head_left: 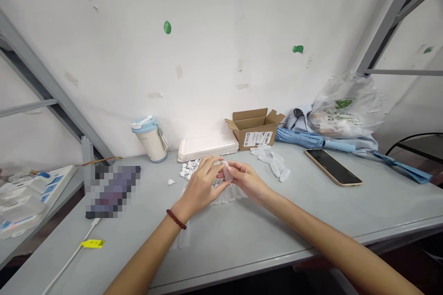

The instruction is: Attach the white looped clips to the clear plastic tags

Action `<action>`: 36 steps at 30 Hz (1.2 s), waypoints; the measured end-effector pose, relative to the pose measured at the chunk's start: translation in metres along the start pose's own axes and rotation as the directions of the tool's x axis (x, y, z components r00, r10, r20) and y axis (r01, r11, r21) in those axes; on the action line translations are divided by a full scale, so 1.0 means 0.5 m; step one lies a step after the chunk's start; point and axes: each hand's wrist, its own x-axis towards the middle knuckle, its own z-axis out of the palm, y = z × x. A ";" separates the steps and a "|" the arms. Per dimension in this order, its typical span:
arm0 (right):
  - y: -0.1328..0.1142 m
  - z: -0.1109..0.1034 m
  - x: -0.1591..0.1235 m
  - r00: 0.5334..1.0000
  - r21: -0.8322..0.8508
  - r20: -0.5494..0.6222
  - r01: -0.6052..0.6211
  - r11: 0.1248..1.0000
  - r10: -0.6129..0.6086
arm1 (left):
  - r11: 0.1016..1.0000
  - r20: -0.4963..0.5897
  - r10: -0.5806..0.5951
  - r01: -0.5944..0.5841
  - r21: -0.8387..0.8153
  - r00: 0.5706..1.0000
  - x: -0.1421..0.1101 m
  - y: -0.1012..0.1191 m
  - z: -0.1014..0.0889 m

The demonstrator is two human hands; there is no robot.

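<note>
Above the middle of the desk, my right hand [245, 177] pinches a small translucent plastic tube [227, 174], held nearly upright. My left hand [205, 179], with a dark red bead bracelet on its wrist, closes in from the other side, its fingertips at the tube's top end. A small clear or white piece shows there, too small to make out. Behind my left hand lies a pile of small white caps with thin tips [188, 169]. Beneath both hands several translucent tubes [224, 198] lie in a row, partly hidden. More loose tubes [277, 163] lie to the right.
At the back are a stack of white trays or sheets [207, 146], an open cardboard box [256, 131] and a blue-lidded cup [150, 140]. A phone [334, 168], blue umbrella [304, 139] and plastic bag [346, 110] lie right. Leftward are a blurred dark device [114, 193] and cable [67, 267].
</note>
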 end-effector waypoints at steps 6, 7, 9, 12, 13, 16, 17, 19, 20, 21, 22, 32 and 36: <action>0.008 0.007 -0.006 0.996 -0.271 -0.012 0.081 0.959 -0.088 | 0.998 0.020 0.038 -0.037 -0.048 0.999 -0.005 0.001 0.004; 0.008 0.009 -0.008 0.995 -0.306 -0.006 0.089 0.948 -0.095 | 0.998 0.021 0.032 -0.031 -0.055 0.999 -0.007 0.003 0.002; 0.009 0.014 -0.015 0.994 -0.369 0.016 0.110 0.923 -0.113 | 0.997 0.027 0.013 -0.011 -0.078 1.000 -0.013 0.008 -0.004; 0.009 0.024 -0.028 0.992 -0.501 0.056 0.125 0.856 -0.113 | 0.988 0.048 -0.082 0.087 -0.128 0.996 -0.032 0.020 -0.026; 0.010 0.029 -0.032 0.991 -0.560 0.075 0.133 0.818 -0.109 | 0.981 0.070 -0.129 0.138 -0.136 0.989 -0.042 0.024 -0.036; 0.012 0.044 -0.046 0.978 -0.711 0.175 0.205 0.673 -0.113 | 0.962 0.166 -0.214 0.238 -0.137 0.963 -0.081 0.036 -0.070; 0.014 0.050 -0.051 0.970 -0.737 0.215 0.235 0.634 -0.111 | 0.956 0.196 -0.233 0.261 -0.134 0.953 -0.096 0.039 -0.080; 0.020 0.060 -0.059 0.955 -0.771 0.282 0.279 0.572 -0.087 | 0.936 0.259 -0.303 0.337 -0.099 0.917 -0.128 0.043 -0.097; 0.025 0.065 -0.064 0.948 -0.787 0.311 0.299 0.540 -0.072 | 0.926 0.290 -0.331 0.368 -0.086 0.898 -0.143 0.044 -0.104; 0.031 0.069 -0.067 0.939 -0.804 0.340 0.321 0.500 -0.056 | 0.918 0.317 -0.347 0.389 -0.078 0.883 -0.156 0.043 -0.109; 0.038 0.071 -0.071 0.928 -0.820 0.371 0.347 0.455 -0.040 | 0.911 0.340 -0.360 0.407 -0.074 0.868 -0.168 0.042 -0.112; 0.079 0.079 -0.085 0.832 -0.837 0.545 0.532 0.132 0.102 | 0.898 0.407 -0.368 0.433 -0.079 0.836 -0.211 0.027 -0.121; 0.079 0.083 -0.086 0.826 -0.832 0.555 0.547 0.095 0.098 | 0.911 0.406 -0.343 0.405 -0.075 0.847 -0.214 0.023 -0.118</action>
